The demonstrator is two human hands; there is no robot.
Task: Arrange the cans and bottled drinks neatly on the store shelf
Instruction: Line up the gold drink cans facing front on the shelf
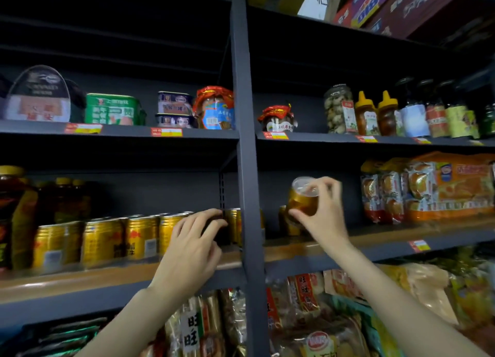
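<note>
We see the right hand (322,214) with its fingers (325,185) wrapped around a gold can (304,197) — tilted, lifted above the wooden shelf (375,234) right of the upright post (247,169). The left hand (191,245) curls its fingers around a dark can (217,229) at the end of the row of gold cans (107,240).
</note>
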